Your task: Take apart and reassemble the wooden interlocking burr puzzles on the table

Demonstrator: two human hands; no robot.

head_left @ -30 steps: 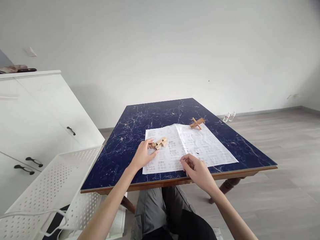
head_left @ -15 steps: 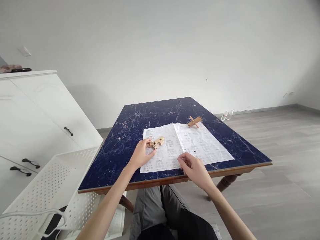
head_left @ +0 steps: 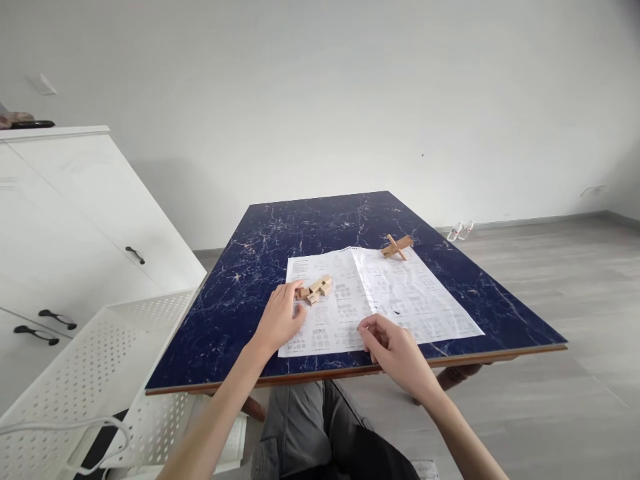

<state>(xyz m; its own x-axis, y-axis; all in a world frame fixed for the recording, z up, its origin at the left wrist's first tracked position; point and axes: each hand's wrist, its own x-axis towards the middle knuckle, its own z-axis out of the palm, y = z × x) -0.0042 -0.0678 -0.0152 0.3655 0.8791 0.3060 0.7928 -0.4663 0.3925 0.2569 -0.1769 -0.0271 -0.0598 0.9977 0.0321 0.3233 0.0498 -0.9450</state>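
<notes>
Wooden puzzle blocks (head_left: 316, 289) clustered just left of frame centre, on the left half of a printed instruction sheet (head_left: 400, 293). Left hand (head_left: 280, 319) flat beside them, fingertips touching the nearest block, grip loose and holding nothing. Right hand (head_left: 397, 353) lower centre at the sheet's near edge, fingers curled narrow; cannot tell whether anything sits inside. Crossed wooden piece (head_left: 397, 247) at the sheet's far corner. Dark blue marbled bench (head_left: 260, 267) beneath. White perforated basket (head_left: 100, 373) lower left.

Left hand (head_left: 280, 319) drew slightly back from wooden pieces (head_left: 315, 289).
</notes>
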